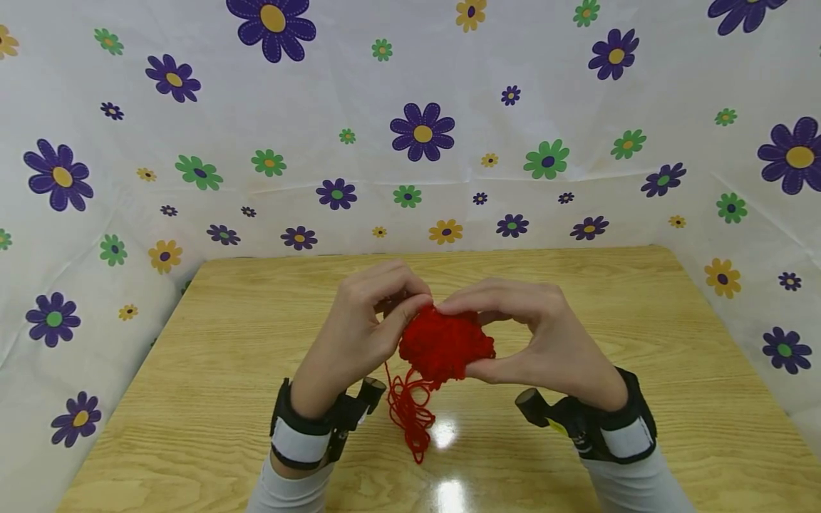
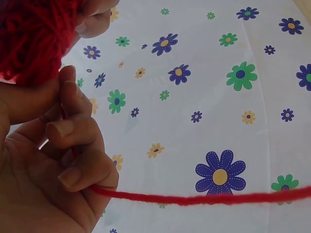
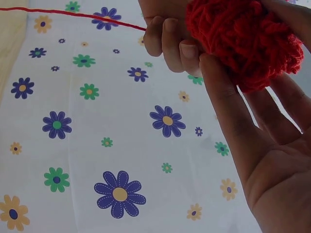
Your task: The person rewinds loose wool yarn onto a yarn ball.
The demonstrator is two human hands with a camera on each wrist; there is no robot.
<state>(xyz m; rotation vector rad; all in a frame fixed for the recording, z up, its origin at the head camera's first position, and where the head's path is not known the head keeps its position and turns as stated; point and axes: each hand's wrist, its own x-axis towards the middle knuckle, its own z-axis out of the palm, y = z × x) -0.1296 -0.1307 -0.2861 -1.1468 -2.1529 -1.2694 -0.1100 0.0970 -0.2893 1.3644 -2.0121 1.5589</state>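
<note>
A ball of red yarn (image 1: pixel 445 343) is held up between the two hands, over the middle of the table. My right hand (image 1: pixel 522 331) grips it from the right, thumb below and fingers along the top. At its upper left, my left hand (image 1: pixel 378 306) pinches a strand of yarn (image 2: pixel 204 199) between thumb and index finger. In the left wrist view that strand runs through the curled fingers and out to the right. A loose tangle of red yarn (image 1: pixel 410 417) shows below the ball in the head view.
The wooden table (image 1: pixel 244 342) spreads beneath the hands. A white cloth (image 1: pixel 359 92) with printed flowers stands behind it and along both sides. Each wrist wears a black strap with a small camera, such as the left wrist camera (image 1: pixel 370 392).
</note>
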